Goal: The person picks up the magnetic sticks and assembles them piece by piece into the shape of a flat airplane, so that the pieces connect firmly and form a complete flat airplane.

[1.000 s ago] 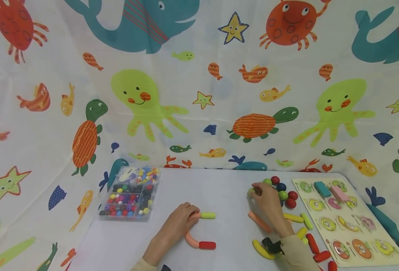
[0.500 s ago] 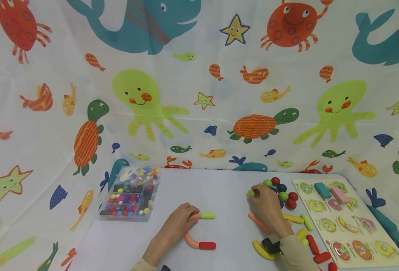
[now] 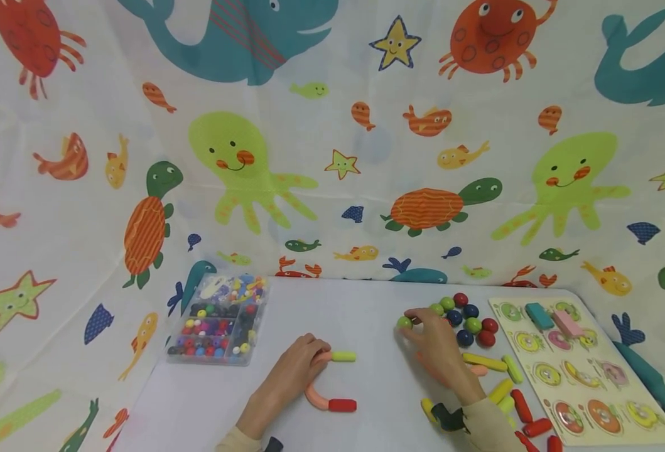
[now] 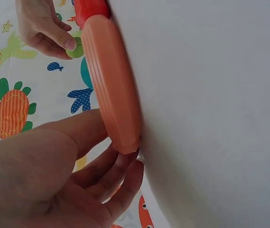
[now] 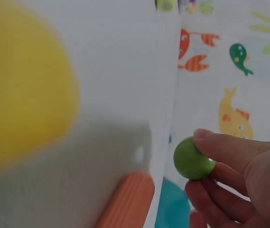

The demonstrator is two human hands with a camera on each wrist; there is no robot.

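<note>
Right hand (image 3: pixel 436 342) pinches green ball (image 3: pixel 404 322) between fingertips, at 9 o'clock edge of ball cluster (image 3: pixel 468 317) on white tabletop (image 3: pixel 366 307). Left hand (image 3: pixel 295 367) curled round upper end of orange curved piece (image 3: pixel 316 398), fingers touching it; piece carries yellow-green cap (image 3: pixel 343 356) at top, red cap (image 3: pixel 341 405) at bottom. Bead box (image 3: pixel 217 320) at 10 o'clock from left hand. Loose sticks (image 3: pixel 496 376) and peg puzzle board (image 3: pixel 578 367) at 3 o'clock from right hand.
</note>
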